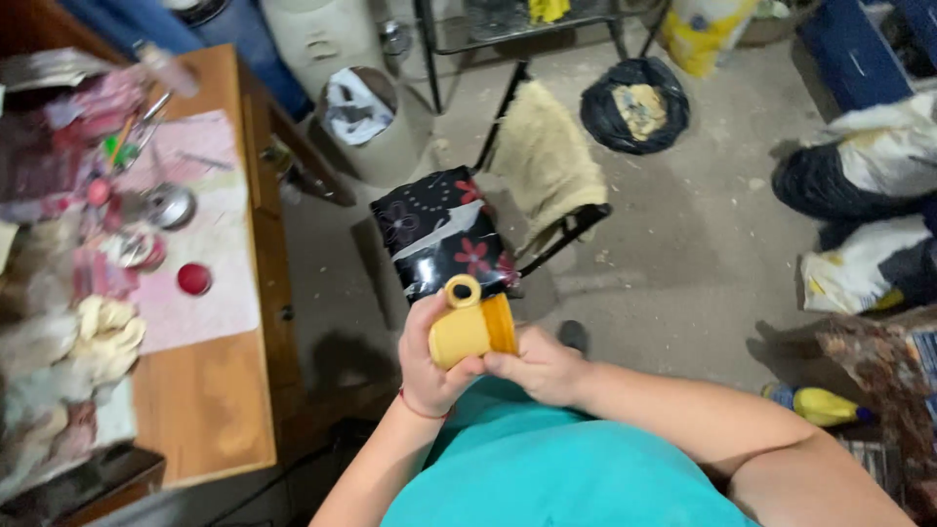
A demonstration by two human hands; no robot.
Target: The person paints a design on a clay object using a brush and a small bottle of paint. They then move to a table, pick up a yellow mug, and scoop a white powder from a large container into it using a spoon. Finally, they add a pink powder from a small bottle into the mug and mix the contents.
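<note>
While clasped between left hand [429, 363] and right hand [540, 368], both with fingers pressed around it: yellow cup [470, 327], held above turquoise shirt [547, 478], near floral black stool [444, 232], beside wooden table [210, 390].

Yellow mug [467, 330]: smooth, matt to faintly sheened surface, looks ceramic or plastic; cannot tell which. Table [210, 400] at left: wood, smooth, satin finish. Pink mat [210, 283] on it: matt, cloth or paper. Stool seat [444, 234]: glossy black plastic covering with red flowers. Beige towel [547, 161] on the chair: rough, fluffy cloth. Floor [683, 244]: rough, dusty concrete. Far black bag [634, 102]: shiny plastic film.
</note>
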